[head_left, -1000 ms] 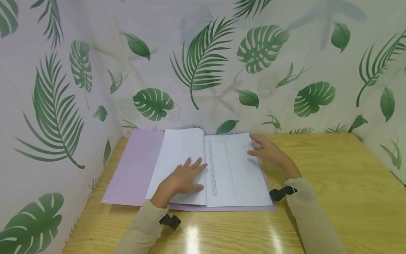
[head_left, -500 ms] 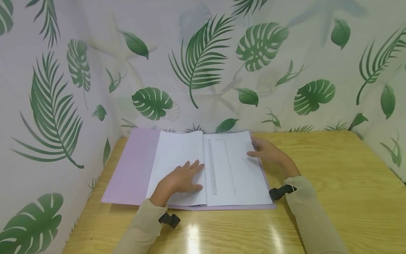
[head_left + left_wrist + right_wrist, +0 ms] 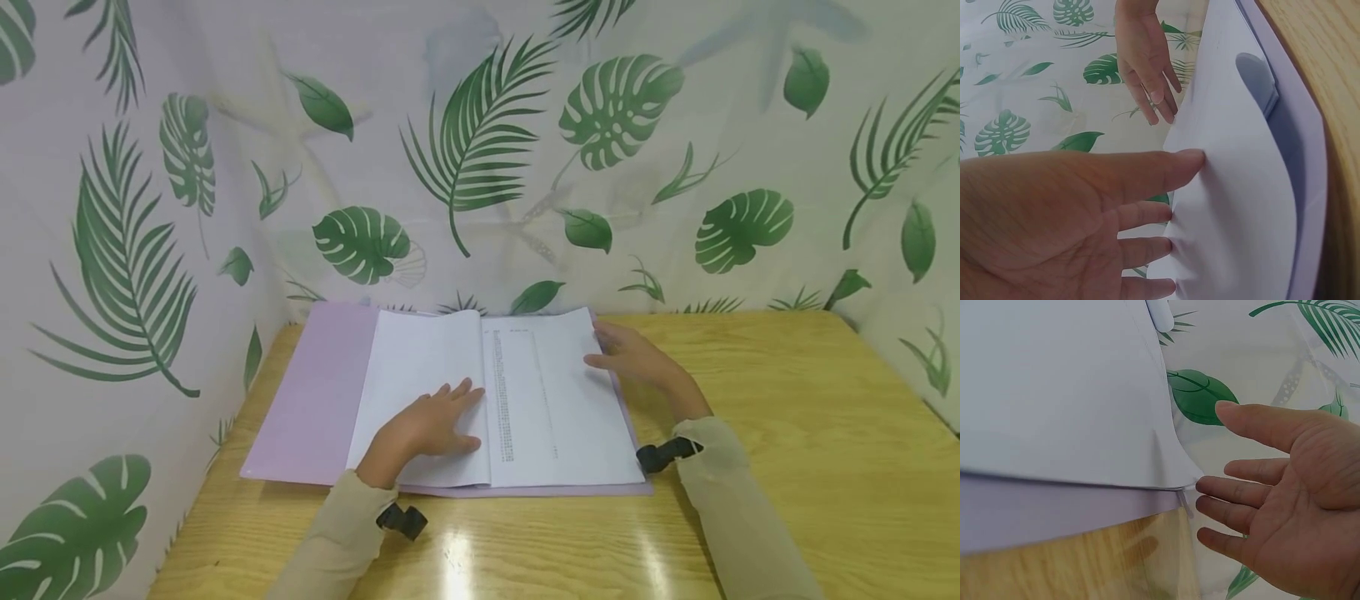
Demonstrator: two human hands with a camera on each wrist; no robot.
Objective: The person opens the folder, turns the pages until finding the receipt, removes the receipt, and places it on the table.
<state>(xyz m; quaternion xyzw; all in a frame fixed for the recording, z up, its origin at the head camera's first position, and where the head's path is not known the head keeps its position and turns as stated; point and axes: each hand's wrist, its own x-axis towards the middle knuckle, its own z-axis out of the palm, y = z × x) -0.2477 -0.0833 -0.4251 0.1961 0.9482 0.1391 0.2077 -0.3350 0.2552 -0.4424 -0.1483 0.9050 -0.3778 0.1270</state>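
Note:
A purple folder (image 3: 318,392) lies spread on the table with white sheets inside. Its left-hand sheets (image 3: 423,342) are turned over and blank. On the right-hand page (image 3: 577,400) are narrow columns of small print, too small to read. My left hand (image 3: 431,423) rests on the turned sheets near the fold, fingers spread. At the right page's top outer corner is my right hand (image 3: 633,354); in the right wrist view its straight fingers (image 3: 1232,490) meet the slightly raised page corner (image 3: 1188,478). The thumb stands apart from the sheet.
The wooden table (image 3: 810,450) extends to the right and in front of the folder. A leaf-patterned cloth (image 3: 480,150) stands behind the table and along its left side. Black bands with small mounts (image 3: 405,521) sit on both wrists.
Over the last second the turned sheets have settled a little further left under my left hand. The right page's top outer corner has risen slightly. Both hands have hardly moved.

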